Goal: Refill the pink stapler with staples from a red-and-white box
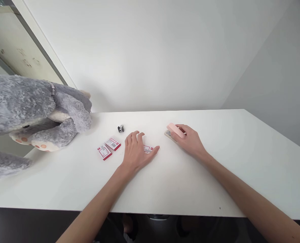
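Note:
My right hand point(190, 138) is closed around a pink stapler point(174, 130), whose pale base rests on or just above the white table. My left hand point(136, 152) is spread over a small red-and-white box point(148, 149), thumb stretched to the right. The hand hides part of this box; whether it touches it I cannot tell. Left of that hand, two similar red-and-white boxes point(113, 143) lie side by side at an angle. Behind them sits a small black and silver staple remover point(121, 128).
A large grey plush toy point(64, 114) leans over the table's left end. The white table point(177, 182) ends at a white wall point(145, 60) behind it. A grey wall surface point(279, 77) rises on the right. Its front edge runs below my forearms.

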`<state>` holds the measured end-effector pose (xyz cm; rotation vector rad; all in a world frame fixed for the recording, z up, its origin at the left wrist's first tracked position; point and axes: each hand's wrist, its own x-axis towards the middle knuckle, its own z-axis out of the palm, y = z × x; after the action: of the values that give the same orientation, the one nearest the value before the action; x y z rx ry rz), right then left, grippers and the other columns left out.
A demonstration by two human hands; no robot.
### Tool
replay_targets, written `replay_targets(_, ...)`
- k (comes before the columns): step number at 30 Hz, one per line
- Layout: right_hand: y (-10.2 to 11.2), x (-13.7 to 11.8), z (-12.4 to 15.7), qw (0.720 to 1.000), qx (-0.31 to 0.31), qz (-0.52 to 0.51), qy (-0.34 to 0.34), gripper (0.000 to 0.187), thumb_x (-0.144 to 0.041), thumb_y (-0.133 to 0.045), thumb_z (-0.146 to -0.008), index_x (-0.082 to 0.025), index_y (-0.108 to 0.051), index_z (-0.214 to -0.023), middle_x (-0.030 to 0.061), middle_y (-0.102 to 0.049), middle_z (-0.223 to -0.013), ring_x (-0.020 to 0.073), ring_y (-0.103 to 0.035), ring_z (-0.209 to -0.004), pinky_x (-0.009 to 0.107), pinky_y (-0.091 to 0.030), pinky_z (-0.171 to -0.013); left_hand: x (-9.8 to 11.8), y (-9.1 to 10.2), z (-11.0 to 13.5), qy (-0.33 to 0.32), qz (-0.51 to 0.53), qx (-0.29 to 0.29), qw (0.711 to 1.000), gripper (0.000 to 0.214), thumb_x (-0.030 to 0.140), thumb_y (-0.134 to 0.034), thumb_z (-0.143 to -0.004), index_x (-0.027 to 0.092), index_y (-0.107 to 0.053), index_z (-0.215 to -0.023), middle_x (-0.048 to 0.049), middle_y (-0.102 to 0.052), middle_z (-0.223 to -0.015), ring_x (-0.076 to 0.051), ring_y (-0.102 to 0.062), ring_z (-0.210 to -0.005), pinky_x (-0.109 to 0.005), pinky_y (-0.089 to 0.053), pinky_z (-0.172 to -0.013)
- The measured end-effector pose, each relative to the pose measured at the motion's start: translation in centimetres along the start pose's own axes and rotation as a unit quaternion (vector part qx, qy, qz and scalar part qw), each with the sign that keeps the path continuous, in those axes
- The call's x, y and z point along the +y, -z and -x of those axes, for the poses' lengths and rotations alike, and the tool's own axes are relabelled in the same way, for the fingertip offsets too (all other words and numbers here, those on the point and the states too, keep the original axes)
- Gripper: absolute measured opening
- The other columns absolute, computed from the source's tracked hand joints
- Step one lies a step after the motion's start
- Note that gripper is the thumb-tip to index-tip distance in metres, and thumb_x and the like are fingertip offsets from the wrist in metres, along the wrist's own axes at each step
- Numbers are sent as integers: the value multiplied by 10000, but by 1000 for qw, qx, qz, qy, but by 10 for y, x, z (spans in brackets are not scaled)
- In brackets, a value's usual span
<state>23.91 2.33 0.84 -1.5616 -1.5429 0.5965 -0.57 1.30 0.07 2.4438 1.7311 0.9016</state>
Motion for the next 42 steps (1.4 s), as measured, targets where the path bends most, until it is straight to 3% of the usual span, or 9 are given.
replay_targets(5,0,0,0,999,-29,-15,-21,491,-568,-635,-906,-286,-641,-1308,88,-711,-1288,287,-674,-1091,414,-532,-870,-5,-4,2,9,18,-48,999,557,586,-565,-963,203,-461,-1354,-201,-467,-1482,-408,-377,-1453,-646,-358,-1158)
replay_targets(9,-1,0,0,998,-55,-29,-22,534,-637,-582,-939,-290,-616,-1343,89,-684,-1358,288,-659,-1152,415,-521,-912,-2,0,3,-18,46,-95,994,400,406,-469,-1023,218,-452,-1376,-165,-445,-1527,-347,-378,-1470,-587,-368,-1178)
replay_targets(15,0,1,0,997,-60,-48,-29,558,-665,-519,-976,-290,-582,-1385,88,-661,-1401,283,-632,-1223,418,-504,-970,-1,5,-1,-11,41,-51,998,356,176,-396,-963,192,-482,-1308,-155,-517,-1424,-318,-459,-1364,-544,-382,-1146)
replay_targets(18,0,1,1,996,-61,-50,-31,573,-678,-519,-972,-286,-580,-1386,95,-663,-1395,285,-639,-1210,413,-509,-964,0,10,-5,10,17,-7,1000,302,138,-395,-927,192,-532,-1191,-144,-596,-1284,-308,-555,-1188,-503,-437,-1042)
replay_targets(21,0,1,1,996,-60,-49,-33,590,-694,-510,-969,-283,-581,-1385,100,-668,-1386,286,-647,-1197,406,-517,-950,4,16,-7,30,-13,16,999,180,185,-400,-952,213,-551,-1045,-85,-671,-1000,-247,-612,-846,-414,-469,-829)
replay_targets(24,0,2,0,997,-58,-44,-32,595,-700,-505,-968,-284,-583,-1385,97,-672,-1384,285,-651,-1193,405,-518,-948,9,19,-6,53,-26,-19,998,152,260,-399,-989,240,-544,-946,20,-596,-645,-181,-498,-537,-328,-344,-600)
replay_targets(26,-1,3,0,997,-55,-43,-28,592,-700,-505,-967,-286,-585,-1383,96,-676,-1380,286,-654,-1189,407,-519,-943,12,19,-4,52,-35,-42,997,190,281,-408,-988,244,-529,-846,44,-536,-543,-160,-452,-469,-308,-244,-553)
replay_targets(31,-1,3,0,998,-52,-40,-26,579,-691,-513,-966,-286,-593,-1373,95,-680,-1377,284,-654,-1190,402,-517,-940,13,15,-2,26,-24,-55,998,286,334,-456,-985,224,-489,-723,38,-593,-562,-133,-465,-471,-293,-218,-552)
replay_targets(42,-1,0,1,997,-58,-45,-20,541,-672,-520,-974,-279,-611,-1334,91,-666,-1415,294,-638,-1237,437,-492,-1024,11,11,-2,-60,40,-83,994,189,297,-482,-994,226,-549,-832,5,-676,-795,-158,-587,-674,-319,-399,-621)
